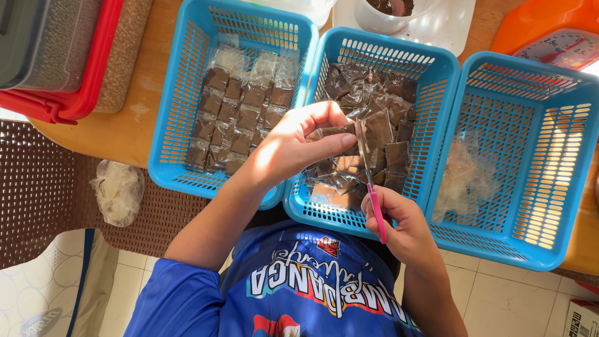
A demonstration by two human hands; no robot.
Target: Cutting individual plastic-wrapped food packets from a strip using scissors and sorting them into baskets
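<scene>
Pink-handled scissors (372, 200) (right hand (402, 224)) cut left hand's (293, 146) packet (334, 132).

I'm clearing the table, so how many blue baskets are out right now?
3. The left basket holds neat rows of brown packets, the middle basket holds loose ones, and the right basket holds clear plastic scraps. None seems hidden.

Three baskets sit side by side on the tabletop (134, 128): left basket (181, 100) has packets in rows, middle basket (437, 81) a loose pile, right basket (561, 156) empty wrappers. Kitchen scale (561, 43) sits far right, storage bins (56, 56) far left.
</scene>
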